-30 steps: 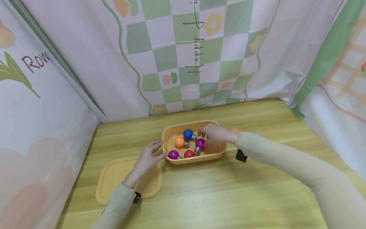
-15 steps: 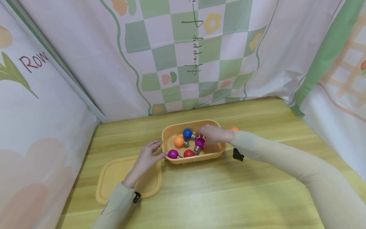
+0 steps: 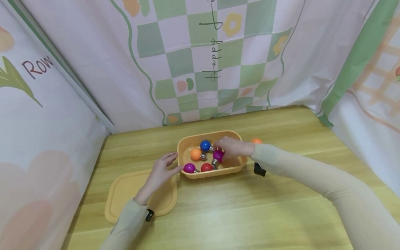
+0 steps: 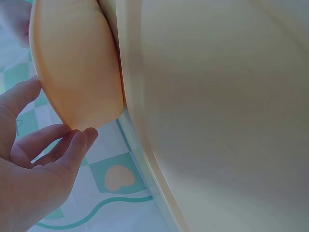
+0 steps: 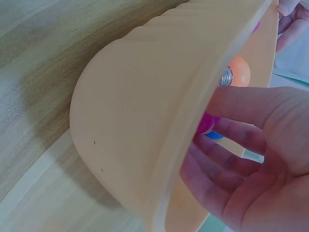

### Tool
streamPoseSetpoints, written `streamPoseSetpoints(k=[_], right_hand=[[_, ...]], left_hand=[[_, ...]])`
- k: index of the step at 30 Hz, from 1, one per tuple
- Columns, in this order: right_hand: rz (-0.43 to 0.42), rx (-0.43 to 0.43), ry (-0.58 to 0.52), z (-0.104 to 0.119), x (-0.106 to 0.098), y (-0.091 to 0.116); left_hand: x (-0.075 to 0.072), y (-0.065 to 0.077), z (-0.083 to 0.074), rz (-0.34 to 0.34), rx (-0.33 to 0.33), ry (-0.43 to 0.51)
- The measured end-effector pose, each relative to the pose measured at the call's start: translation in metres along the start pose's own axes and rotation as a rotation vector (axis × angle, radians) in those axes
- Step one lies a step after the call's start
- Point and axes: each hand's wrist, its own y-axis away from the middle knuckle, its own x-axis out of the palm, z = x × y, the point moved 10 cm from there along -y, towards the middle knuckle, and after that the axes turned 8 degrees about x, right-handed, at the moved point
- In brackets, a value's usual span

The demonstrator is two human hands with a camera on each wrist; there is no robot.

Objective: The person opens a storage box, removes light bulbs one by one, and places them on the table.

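In the head view, a yellow-orange plastic box (image 3: 212, 175) holds several small light bulbs with metal screw bases. My right hand (image 3: 232, 146) reaches into its right half and pinches a magenta bulb (image 3: 218, 156). Thumb and fingers close around that bulb (image 5: 205, 124) in the right wrist view, partly hidden by the box wall. My left hand (image 3: 159, 175) touches the box's left end with fairly straight fingers; fingertips (image 4: 89, 133) meet the rim in the left wrist view. Beside the magenta bulb lie a blue bulb (image 3: 205, 145) and an orange bulb (image 3: 196, 153).
A red bulb (image 3: 206, 167) and another magenta bulb (image 3: 189, 168) lie along the box's near wall. The matching lid (image 3: 117, 198) lies flat on the wooden table (image 3: 218, 211), under my left forearm. An orange round thing (image 3: 257, 141) shows behind my right wrist. Printed curtains (image 3: 175, 62) enclose the table.
My right hand has moved slightly left and settled at the magenta bulb, its fingers drawing in around it. My left hand and the box have stayed in place.
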Motion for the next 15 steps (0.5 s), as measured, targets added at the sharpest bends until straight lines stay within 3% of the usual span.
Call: streamPoseSetpoints(k=[8, 15], right_hand=[[0.009, 0.036, -0.019, -0.0040, 0.0009, -0.0005], [-0.008, 0.013, -0.014, -0.0024, 0.0008, -0.0003]], left_hand=[[0.0003, -0.0009, 0.0001, -0.003, -0.003, 0.014], [0.0008, -0.0008, 0.0006, -0.006, -0.004, 0.012]])
